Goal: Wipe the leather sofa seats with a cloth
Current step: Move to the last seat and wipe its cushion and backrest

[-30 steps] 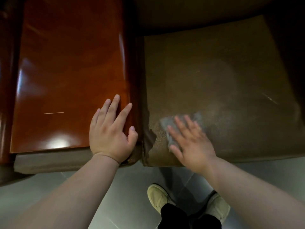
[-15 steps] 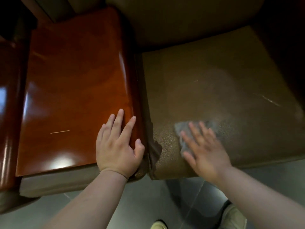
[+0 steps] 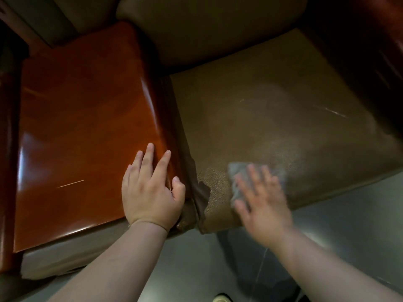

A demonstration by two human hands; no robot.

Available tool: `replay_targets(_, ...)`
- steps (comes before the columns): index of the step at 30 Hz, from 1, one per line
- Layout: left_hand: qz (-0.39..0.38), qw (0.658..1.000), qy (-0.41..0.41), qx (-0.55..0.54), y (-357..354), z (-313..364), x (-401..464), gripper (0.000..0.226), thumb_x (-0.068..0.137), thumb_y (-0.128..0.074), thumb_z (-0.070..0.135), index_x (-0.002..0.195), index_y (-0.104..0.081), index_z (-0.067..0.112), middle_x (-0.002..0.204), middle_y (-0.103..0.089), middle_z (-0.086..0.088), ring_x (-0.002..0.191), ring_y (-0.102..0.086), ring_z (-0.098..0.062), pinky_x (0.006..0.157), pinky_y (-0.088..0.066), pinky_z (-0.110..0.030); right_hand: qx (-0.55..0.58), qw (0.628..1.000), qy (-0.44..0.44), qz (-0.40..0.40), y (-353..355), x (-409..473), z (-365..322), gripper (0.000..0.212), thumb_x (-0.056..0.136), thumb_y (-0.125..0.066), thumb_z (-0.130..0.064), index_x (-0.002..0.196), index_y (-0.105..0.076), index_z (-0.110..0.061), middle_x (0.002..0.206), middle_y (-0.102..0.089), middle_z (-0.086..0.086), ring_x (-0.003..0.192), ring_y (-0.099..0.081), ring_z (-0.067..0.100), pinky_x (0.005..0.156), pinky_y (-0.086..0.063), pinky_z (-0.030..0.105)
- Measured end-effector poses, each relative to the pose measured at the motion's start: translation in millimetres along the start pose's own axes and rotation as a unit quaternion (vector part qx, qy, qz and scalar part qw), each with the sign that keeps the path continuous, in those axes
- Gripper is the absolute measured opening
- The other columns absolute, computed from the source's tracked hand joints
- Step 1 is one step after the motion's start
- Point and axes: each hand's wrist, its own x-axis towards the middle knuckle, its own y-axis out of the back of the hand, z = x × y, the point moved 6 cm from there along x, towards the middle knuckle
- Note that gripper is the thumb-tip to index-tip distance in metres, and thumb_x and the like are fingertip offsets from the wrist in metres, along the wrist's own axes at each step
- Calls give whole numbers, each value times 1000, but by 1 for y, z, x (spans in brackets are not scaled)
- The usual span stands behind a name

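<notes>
Head view: the right hand (image 3: 262, 201) lies flat with fingers spread and straight on a grey cloth (image 3: 236, 173), pressing it onto the brown leather seat cushion (image 3: 272, 118) — not clenched, nothing pinched, just palm and fingers bearing down. The hand is blurred, which suggests it is in mid-stroke. The cloth sits under and just beyond the fingertips, close to the cushion's front edge and toward its left corner.

To the left of that hand, across the seam where torn leather (image 3: 201, 192) curls up, the left hand (image 3: 150, 192) rests open and flat on the glossy reddish-brown panel (image 3: 82, 127), fingers straight, thumb at the panel's edge — a brace, as I judge it, holding nothing.

Beyond the cloth, the cushion's middle shows a paler, dull patch and a few light scratches; whether that is damp from wiping or wear I cannot tell. My judgement is that the wiping is under way on this one seat, with the far and right-hand parts probably left to do, and any other seats out of view.
</notes>
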Motion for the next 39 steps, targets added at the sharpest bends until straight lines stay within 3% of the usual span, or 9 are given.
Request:
replay_targets(4,7,1000,-6,-7,1,-1,-1,67,94,-33,52,154,-52,29,168,-36,-7,155,-32,-31,123,-33,-54,-47,987,154,-14,-7,-10,8,58,108,-22,-58,164,-20,-39,174,-8,-4,161,0,26,127,0,45)
replay_targets(8,10,1000,-4,-13,2,0,0,68,95,-30,54,154,-52,29,168,-36,-7,156,-31,-30,123,-33,-54,3,992,-121,44,13,-4,93,65,104,-16,-59,163,-27,-34,173,-12,4,159,0,33,128,-3,54)
replay_targets(11,10,1000,-3,-12,3,0,1,68,94,-30,53,153,-53,30,168,-36,-6,156,-31,-29,123,-34,-54,116,944,-299,78,6,-13,65,71,97,-18,-58,165,-19,-34,174,2,6,158,11,39,125,3,64)
replay_targets(15,4,1000,-1,-10,2,0,0,69,94,-30,53,155,-51,30,169,-35,-6,156,-30,-29,124,-32,-54,14,999,-10,31,-34,-22,-69,68,100,-31,-50,164,-18,-33,174,-9,9,158,2,44,125,-4,61)
replay_targets(18,2,1000,1,-13,1,1,0,70,93,-29,54,156,-49,30,170,-33,-5,157,-28,-28,125,-30,-53,0,992,127,-1,-32,-23,-70,62,104,-31,-54,163,-14,-41,175,-1,-2,160,10,31,125,4,51)
replay_targets(21,4,1000,-1,-24,1,-1,-1,70,94,-27,55,156,-49,31,170,-33,-5,158,-27,-28,125,-30,-54,1,997,-11,76,-13,-10,10,64,99,-35,-54,160,-28,-34,171,-21,8,158,-10,39,122,-13,57)
replay_targets(26,-1,1000,2,-24,3,0,0,70,94,-26,56,156,-48,31,170,-32,-5,158,-27,-28,125,-29,-53,149,924,-344,78,3,-10,52,76,96,-22,-59,165,-20,-28,174,2,11,157,11,44,126,2,61)
replay_targets(32,-8,1000,-8,-10,7,5,0,68,96,-30,52,156,-49,26,169,-34,-10,155,-31,-32,123,-32,-54,71,993,-74,-59,-11,-20,-9,67,104,-20,-62,163,5,-43,169,29,-5,151,37,32,124,14,57)
replay_targets(39,13,1000,-9,1,3,3,2,66,95,-35,47,154,-52,22,166,-39,-14,151,-36,-38,121,-34,-55,67,957,-282,-13,64,80,100,69,103,-10,-63,165,3,-35,173,12,4,157,14,42,127,4,58)
